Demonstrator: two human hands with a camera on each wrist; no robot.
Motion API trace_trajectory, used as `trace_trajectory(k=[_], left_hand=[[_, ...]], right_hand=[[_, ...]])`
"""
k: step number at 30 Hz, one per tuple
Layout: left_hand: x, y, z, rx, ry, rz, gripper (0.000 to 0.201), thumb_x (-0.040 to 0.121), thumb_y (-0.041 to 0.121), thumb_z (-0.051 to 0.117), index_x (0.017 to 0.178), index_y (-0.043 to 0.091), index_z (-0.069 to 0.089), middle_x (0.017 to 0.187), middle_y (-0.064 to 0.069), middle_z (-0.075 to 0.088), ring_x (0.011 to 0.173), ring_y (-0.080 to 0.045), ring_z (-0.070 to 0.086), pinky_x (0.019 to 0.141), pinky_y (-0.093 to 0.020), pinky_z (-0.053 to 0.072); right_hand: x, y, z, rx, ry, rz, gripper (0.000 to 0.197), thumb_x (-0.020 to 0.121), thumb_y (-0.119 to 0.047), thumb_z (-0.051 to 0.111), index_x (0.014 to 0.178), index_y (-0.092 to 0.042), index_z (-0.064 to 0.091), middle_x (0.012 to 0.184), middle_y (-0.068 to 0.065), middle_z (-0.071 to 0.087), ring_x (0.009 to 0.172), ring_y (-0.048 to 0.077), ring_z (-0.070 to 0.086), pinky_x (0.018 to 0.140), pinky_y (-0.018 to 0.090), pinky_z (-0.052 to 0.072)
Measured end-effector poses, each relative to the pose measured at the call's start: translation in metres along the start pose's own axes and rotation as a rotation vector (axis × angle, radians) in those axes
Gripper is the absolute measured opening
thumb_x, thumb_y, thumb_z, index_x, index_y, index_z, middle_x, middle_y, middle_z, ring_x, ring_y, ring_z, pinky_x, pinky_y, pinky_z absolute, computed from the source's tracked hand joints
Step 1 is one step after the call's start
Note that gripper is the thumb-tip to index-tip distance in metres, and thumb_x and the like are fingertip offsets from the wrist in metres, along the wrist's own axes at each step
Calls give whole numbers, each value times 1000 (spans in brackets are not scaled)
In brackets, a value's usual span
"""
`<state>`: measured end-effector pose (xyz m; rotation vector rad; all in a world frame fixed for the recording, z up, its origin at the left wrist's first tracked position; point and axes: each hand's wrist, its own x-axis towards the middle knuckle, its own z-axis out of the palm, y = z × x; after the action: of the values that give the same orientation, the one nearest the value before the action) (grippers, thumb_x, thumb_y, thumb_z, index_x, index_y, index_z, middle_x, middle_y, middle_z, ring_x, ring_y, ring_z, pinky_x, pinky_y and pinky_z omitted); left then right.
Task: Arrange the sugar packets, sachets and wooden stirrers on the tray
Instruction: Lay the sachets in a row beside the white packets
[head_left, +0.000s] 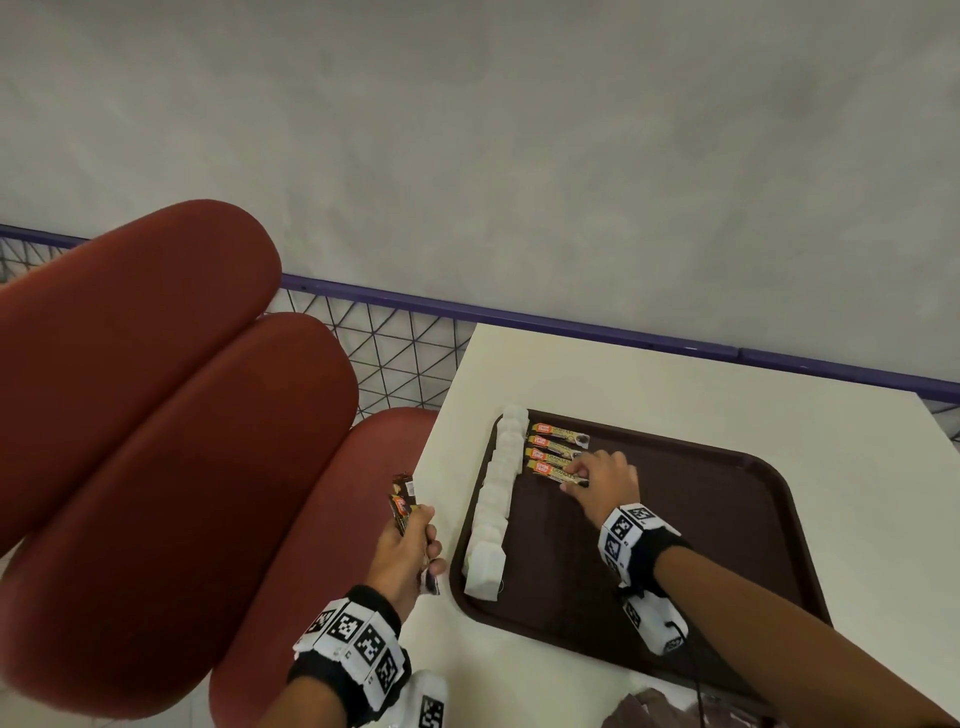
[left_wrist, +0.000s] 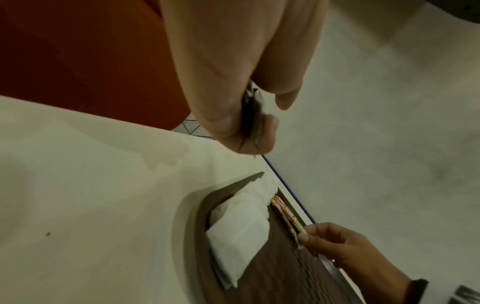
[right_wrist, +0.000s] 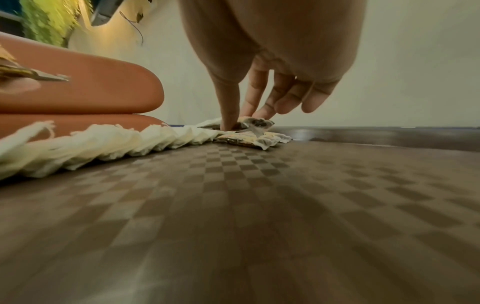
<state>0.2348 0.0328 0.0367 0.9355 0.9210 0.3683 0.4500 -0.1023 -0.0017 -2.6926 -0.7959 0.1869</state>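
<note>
The right hand (head_left: 605, 480), pinching the nearest orange-and-gold paper sachet (head_left: 553, 469) on the dark brown plastic tray (head_left: 675, 530), could drag it askew, and the bundle of spare sachets (head_left: 402, 501) gripped in the left hand (head_left: 405, 556) might slip.

A white table (head_left: 649, 395) stands beside a red padded bench (head_left: 156, 415). Behind them, a purple rail (head_left: 571, 326) tops black wire mesh (head_left: 395, 353) against a plain grey wall (head_left: 519, 156). Blurred green foliage (right_wrist: 49, 22) shows beyond.

Print on sachets (head_left: 558, 441) — too small to read. 3 o'clock end of nearest sachet (head_left: 550, 470) covered by right hand (head_left: 605, 480). In left hand (head_left: 402, 558), bundle (head_left: 404, 506): count unclear. Under forearm (head_left: 779, 629) — tray (head_left: 701, 545), 5 o'clock corner.
</note>
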Motion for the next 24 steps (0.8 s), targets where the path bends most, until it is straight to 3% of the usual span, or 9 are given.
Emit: trace_trajectory(k=[4,7,10,15,19,24], left_hand=[[5,1,-5,-97,25,-8,9,98,8,35,97,10,44,70,-4,41,52,-15,38,43,-24,37],[6,1,-6,-101,51,-13,13,98,7,36,100,8,48,76,-6,48,64,-17,46,58,-30,48],[6,1,-7,-91,28,-22,14,97,5,39,101,5,52,81,-9,57,70,-18,54,55,-27,57],[4,0,-8,-67,-82,15,18,96,5,44,94,1,61,87,-12,66,63,-11,67,62,-25,57],[1,0,-6,-30,-92,35,20,95,8,47,111,2,58,104,-10,68,86,-17,63,76,-31,53],[-3,2,0,27,-93,40,11,90,9,55,97,13,63,105,-9,67,95,-20,61,75,-32,49]], right_hand=[[7,0,11,-44,-9,6,25,85,-36,61,107,-25,60,115,-2,56,113,20,42,96,32,30],[9,0,16,-80,-9,-3,26,85,-36,61,109,-26,59,118,-2,54,115,20,41,96,32,29],[12,0,17,-93,-5,-5,27,85,-36,61,110,-26,59,119,-1,54,116,21,40,97,32,29],[11,-1,16,-74,-1,-2,31,84,-36,62,113,-24,58,121,1,53,116,22,40,97,33,30],[5,-4,8,-44,20,-5,39,83,-41,62,117,-25,53,121,-1,50,117,20,39,96,32,29],[-18,-19,-5,154,30,-110,24,84,-37,61,103,-22,58,112,-4,54,111,18,41,91,30,28]])
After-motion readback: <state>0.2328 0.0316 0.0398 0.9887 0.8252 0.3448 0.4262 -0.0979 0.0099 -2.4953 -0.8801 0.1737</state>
